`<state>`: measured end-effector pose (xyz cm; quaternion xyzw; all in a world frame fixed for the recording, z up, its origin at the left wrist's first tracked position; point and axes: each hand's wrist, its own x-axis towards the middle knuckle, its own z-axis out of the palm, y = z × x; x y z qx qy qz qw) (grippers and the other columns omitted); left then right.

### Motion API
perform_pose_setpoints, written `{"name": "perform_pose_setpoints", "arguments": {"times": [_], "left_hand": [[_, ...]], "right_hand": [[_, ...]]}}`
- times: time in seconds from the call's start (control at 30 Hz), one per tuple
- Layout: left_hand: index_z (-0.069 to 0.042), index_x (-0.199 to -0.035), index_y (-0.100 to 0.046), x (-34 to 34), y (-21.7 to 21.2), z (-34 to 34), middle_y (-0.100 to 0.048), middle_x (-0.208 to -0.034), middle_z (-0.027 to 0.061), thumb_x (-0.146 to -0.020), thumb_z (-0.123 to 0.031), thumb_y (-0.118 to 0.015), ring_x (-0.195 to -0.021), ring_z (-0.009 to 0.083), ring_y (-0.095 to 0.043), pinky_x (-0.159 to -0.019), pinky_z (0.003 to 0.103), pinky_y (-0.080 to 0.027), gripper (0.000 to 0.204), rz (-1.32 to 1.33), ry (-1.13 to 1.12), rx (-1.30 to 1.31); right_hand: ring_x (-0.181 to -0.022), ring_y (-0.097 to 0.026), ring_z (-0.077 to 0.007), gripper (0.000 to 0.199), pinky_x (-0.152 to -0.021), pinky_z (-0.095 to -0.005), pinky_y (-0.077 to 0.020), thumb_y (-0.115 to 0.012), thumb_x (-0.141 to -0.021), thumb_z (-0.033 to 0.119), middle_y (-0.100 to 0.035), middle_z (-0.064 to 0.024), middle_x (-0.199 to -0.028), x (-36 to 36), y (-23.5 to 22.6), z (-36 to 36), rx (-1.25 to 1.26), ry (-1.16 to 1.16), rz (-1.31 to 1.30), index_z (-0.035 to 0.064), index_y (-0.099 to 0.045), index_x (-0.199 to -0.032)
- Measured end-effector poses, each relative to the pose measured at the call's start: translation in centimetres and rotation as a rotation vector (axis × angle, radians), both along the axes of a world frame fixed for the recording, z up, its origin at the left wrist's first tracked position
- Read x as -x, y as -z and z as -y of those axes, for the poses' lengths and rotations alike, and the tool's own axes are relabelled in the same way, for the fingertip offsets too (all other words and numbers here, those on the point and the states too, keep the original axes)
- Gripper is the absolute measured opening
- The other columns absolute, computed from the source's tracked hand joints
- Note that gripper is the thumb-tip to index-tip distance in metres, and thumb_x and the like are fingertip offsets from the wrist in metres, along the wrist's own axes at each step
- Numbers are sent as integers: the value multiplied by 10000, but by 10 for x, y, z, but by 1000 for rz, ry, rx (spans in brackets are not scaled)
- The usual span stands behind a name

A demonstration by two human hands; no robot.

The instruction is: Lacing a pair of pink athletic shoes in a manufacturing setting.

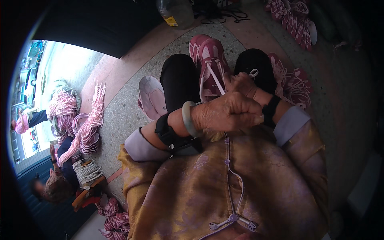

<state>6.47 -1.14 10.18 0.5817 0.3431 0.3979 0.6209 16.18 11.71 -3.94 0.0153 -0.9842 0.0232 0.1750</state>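
A pink shoe (211, 54) with a white shoelace (215, 74) is between my knees, toe pointing away. My left hand (228, 111), with a pale bangle at the wrist, is closed in a fist in front of the shoe; what lies inside the fingers is hidden. Just beyond it, my right hand (243, 85) is closed beside the shoe's right side, its fingers at the shoelace. A small white loop of lace rises above the right hand. My forearms cross close together, and the left hand partly covers the right.
More pink shoes lie at right (298, 86), far right (296, 18) and lower left. A pale pink shoe-shaped piece (153, 98) rests by my left knee. Left are pink lace bundles (86, 128), a white cord bundle (87, 173) and a seated person (60, 186). A clear jug (176, 14) stands ahead.
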Motion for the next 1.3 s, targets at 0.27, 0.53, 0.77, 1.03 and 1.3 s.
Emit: {"name": "perform_pose_setpoints", "arguments": {"times": [0.27, 0.53, 0.77, 1.03, 1.3], "left_hand": [[40, -900, -585, -7, 0, -4, -592, -777, 57, -898, -100, -491, -725, 107, -535, -658, 250, -438, 169, -50, -89, -220], [31, -871, -606, -7, -13, -12, -593, -775, 73, -886, -87, -510, -757, 153, -565, -682, 267, -434, 153, 49, -210, -211], [62, -900, -612, 34, -22, 19, -624, -808, 175, -857, -87, -517, -769, 204, -593, -733, 324, -454, 182, -67, -256, -340], [2, -852, -648, 145, 39, 108, -559, -626, -6, -877, -194, -533, -570, 54, -479, -524, 200, -368, 228, -239, -947, 220], [-67, -922, -589, 192, 130, 121, -626, -821, 129, -725, -230, -626, -714, 342, -583, -678, 399, -462, 258, -1607, -1142, 234]], "right_hand": [[-515, -604, -204, 209, -488, -311, -458, -493, -761, 136, -583, -77, -601, -4, 4, -4, 21, 37, 69, 7, -483, -924], [-532, -581, -147, 118, -492, -291, -447, -522, -786, 122, -555, -73, -573, -8, -33, 1, 622, -44, 37, 15, -528, -833], [-568, -541, -78, 140, -491, -266, -421, -592, -766, 109, -525, -54, -559, -23, -56, -8, 1075, -10, 159, 11, -558, -673], [-519, -405, -78, 261, -468, -279, -351, -573, -806, 200, -455, -32, -545, -183, -29, -133, 914, 560, 163, -29, -541, -685], [-826, -556, -301, 106, -686, -395, -449, -623, -674, 84, -575, -120, -868, -128, -15, -112, 357, 458, 211, 12, -599, -749]]}}
